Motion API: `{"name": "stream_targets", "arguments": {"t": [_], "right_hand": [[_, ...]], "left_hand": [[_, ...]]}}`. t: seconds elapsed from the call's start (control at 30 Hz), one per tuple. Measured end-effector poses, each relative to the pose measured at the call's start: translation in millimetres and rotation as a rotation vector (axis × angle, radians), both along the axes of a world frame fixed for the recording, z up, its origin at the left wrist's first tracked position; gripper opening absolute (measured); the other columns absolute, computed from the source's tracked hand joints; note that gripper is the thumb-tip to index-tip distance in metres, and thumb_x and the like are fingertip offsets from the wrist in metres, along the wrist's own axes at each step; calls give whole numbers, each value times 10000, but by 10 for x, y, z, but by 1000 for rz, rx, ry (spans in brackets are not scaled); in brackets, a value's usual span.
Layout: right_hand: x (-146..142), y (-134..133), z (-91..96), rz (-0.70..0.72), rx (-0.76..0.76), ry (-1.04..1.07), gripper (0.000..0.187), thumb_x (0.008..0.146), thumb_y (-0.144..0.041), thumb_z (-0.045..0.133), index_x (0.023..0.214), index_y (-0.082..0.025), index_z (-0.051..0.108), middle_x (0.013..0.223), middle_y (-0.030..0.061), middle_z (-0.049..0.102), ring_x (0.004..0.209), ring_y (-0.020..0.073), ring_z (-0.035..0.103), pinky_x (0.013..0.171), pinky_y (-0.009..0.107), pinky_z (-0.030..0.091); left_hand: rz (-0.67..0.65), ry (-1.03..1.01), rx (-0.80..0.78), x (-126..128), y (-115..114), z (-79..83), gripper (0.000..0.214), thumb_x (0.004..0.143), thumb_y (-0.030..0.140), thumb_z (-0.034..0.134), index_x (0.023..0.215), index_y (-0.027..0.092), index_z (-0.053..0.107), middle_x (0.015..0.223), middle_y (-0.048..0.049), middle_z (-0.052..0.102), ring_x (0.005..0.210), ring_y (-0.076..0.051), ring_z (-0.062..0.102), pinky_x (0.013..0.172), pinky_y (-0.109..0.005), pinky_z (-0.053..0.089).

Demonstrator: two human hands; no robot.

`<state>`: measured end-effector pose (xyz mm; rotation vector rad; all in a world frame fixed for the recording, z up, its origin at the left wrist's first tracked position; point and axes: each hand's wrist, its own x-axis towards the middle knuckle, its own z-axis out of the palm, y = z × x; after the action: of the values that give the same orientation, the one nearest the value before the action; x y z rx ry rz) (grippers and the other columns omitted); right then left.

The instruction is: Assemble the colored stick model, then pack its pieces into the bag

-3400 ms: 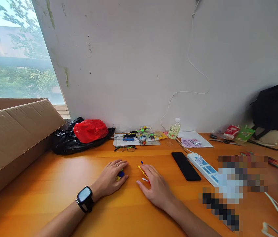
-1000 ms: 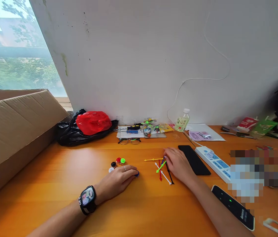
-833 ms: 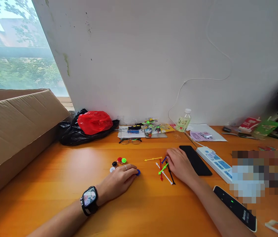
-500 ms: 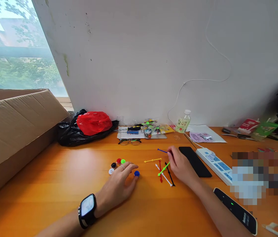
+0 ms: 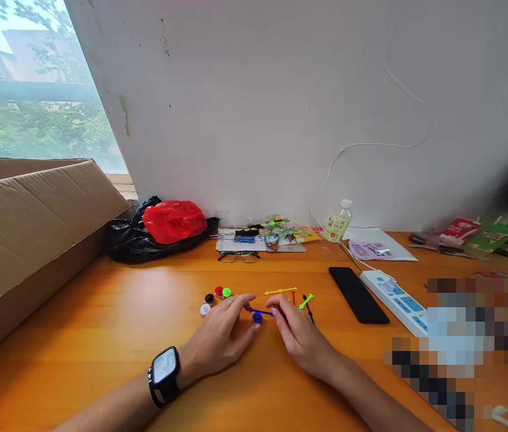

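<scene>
My right hand (image 5: 298, 330) pinches a thin blue arrow stick (image 5: 261, 311) and holds it just over a small blue round disc (image 5: 257, 318) on the orange table (image 5: 101, 336). My left hand (image 5: 221, 337), with a ring and a black smartwatch at the wrist, rests beside the disc with fingers loosely spread, touching the table. Black, red, green and white discs (image 5: 215, 296) lie left of my hands. Yellow (image 5: 280, 291), red, green (image 5: 306, 300) and black sticks lie behind my right hand, partly hidden by it.
A large cardboard box (image 5: 24, 234) fills the left side. Against the wall lie black and red plastic bags (image 5: 164, 231), glasses (image 5: 237, 257), small tools, a bottle (image 5: 337, 221) and papers. A black phone (image 5: 358, 294) and a power strip (image 5: 398, 300) lie to the right.
My right hand lifted the blue stick from the pile and carried it left to the blue disc. My left hand drew back slightly, uncovering the disc.
</scene>
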<state>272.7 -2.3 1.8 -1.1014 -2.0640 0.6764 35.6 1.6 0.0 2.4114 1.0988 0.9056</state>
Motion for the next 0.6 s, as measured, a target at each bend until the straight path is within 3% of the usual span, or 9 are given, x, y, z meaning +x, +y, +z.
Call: {"name": "stream_targets", "arguments": {"t": [0.07,0.13,0.2,0.43,0.6], "right_hand": [[-47,-25,-34,25,-11,32,172,1114,-251,411,1203,-274,556,1089,61,701,971,233,683,864,359,532],[-69,-26,-65,32,-20,73,168,1104,-245,443,1235,-277,544,1103,56,698,972,224,686,869,345,538],[-61,1,-87,20,-8,112,154,1099,-245,465,1224,-270,551,1106,55,695,970,216,685,881,336,536],[32,111,-85,0,71,54,116,1090,-229,516,1084,-241,631,1015,48,680,936,214,657,847,328,502],[68,113,-67,27,116,-6,189,1112,-217,469,1054,-235,647,988,49,673,917,215,646,836,337,486]], "left_hand": [[14,68,40,-2,20,31,134,1083,306,505,1093,229,615,1013,-70,733,906,-236,691,787,-349,492],[31,121,75,-17,44,54,239,1097,275,427,905,226,561,851,-46,690,763,-219,643,695,-337,425],[56,134,81,-41,67,67,279,1092,268,402,834,228,501,785,-34,658,695,-209,601,652,-337,377],[93,169,81,-83,133,31,303,1068,283,430,772,227,464,758,-37,646,677,-208,575,644,-343,339],[88,103,50,-75,139,0,212,1079,264,461,899,223,564,882,-42,707,767,-214,633,691,-340,391]]}}
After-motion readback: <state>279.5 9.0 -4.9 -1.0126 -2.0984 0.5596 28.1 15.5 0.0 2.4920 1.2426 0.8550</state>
